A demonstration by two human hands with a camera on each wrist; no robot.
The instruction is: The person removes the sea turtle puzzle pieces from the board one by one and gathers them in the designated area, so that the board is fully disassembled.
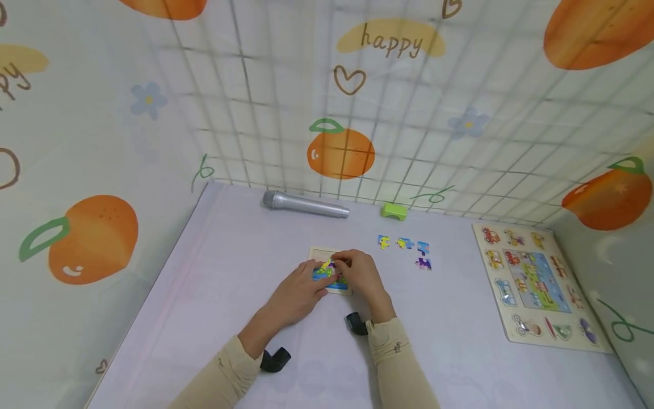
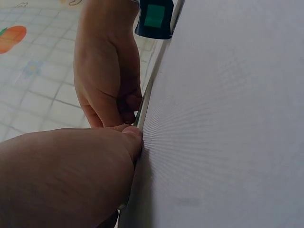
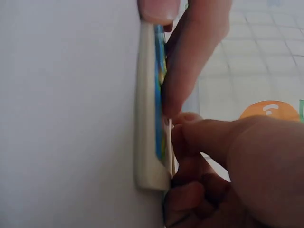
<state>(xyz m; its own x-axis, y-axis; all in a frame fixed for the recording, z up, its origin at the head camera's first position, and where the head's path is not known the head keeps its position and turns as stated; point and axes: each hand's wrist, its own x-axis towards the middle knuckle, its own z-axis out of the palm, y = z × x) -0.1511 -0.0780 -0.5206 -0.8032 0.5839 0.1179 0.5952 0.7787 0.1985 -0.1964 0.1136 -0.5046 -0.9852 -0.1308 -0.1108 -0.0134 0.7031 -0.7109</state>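
Note:
A small wooden puzzle board (image 1: 320, 252) with a raised pale rim lies on the table, partly filled with blue, green and yellow pieces (image 1: 337, 286). My left hand (image 1: 296, 293) reaches over its left side with fingers extended. In the right wrist view, its thumb (image 3: 160, 10) rests at the rim and one finger (image 3: 183, 71) presses on the picture. From the right, my right hand (image 1: 361, 276) curls over the board and pinches a small puzzle piece with purple on it between thumb and fingertips. The fingers hide most of that piece.
Several loose puzzle pieces (image 1: 404, 243) lie right of the board. Behind are a grey toy microphone (image 1: 309, 205) and a green block (image 1: 394, 212). A larger picture puzzle board (image 1: 498, 295) sits at the right. A wire grid (image 1: 286, 130) stands along the back.

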